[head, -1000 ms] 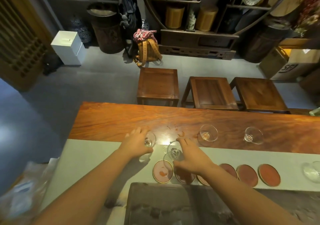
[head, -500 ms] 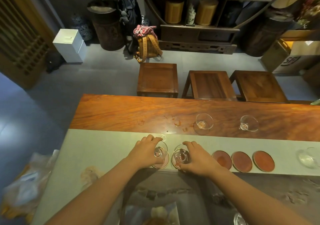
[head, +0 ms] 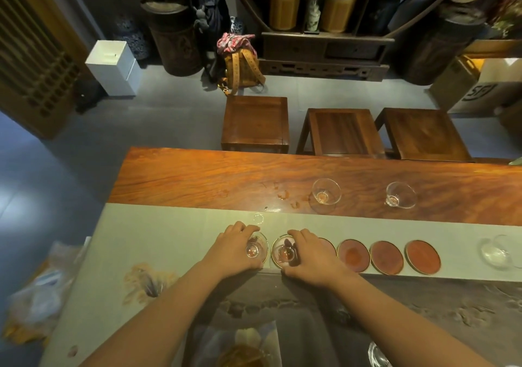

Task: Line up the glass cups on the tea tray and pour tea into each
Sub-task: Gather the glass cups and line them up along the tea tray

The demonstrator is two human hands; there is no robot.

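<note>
While our left hand (head: 236, 249) holds one glass cup (head: 255, 246) and our right hand (head: 306, 253) holds another glass cup (head: 285, 251), both cups sit on round coasters (head: 386, 257) near the middle of the frame. Two more cups (head: 326, 193) stand farther up on the wooden desk (head: 197, 177), right of center.

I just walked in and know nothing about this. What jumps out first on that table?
Two bare hands in the middle: the left hand and right hand each hold a small glass cup on a round coaster. To their right runs a row of reddish coasters, and two more glass cups stand behind on the bare wooden table.
</note>
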